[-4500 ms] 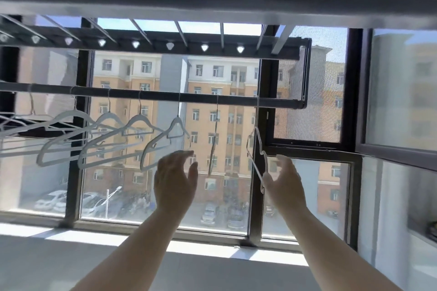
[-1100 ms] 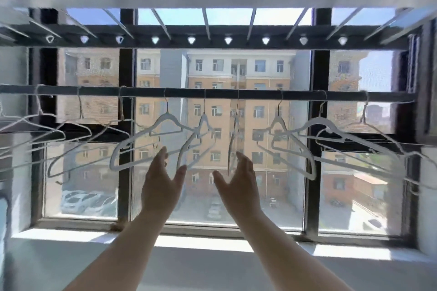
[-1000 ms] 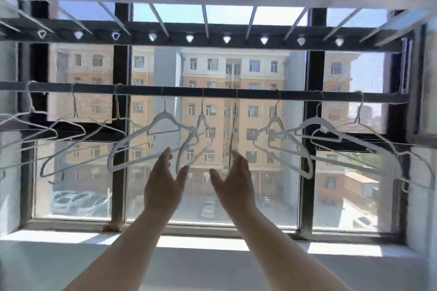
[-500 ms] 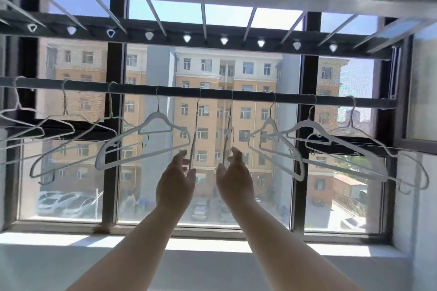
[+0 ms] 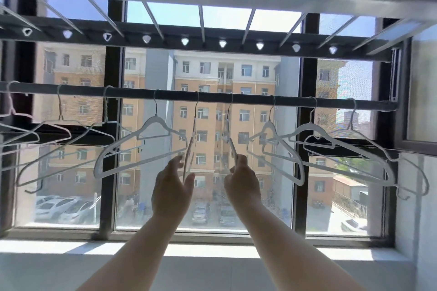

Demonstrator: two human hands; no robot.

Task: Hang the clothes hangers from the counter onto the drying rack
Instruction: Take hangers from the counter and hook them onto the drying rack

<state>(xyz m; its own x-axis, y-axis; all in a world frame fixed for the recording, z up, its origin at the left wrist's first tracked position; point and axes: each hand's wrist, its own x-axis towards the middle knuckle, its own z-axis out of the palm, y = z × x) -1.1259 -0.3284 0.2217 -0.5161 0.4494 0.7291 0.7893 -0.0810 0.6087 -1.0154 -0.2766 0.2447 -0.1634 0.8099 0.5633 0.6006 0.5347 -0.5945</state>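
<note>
Hangers hang edge-on from rod.

One head-worn view — from just below the rail, tilted upward, facing the window beyond it, near.

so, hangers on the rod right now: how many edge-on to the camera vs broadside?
Edge-on hangers: 2
Broadside hangers: 7
Total on the rod: 9

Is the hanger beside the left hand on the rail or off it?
On it: the hanger has its hook looped over the rail, body hanging below, edge-on to the camera.
</note>
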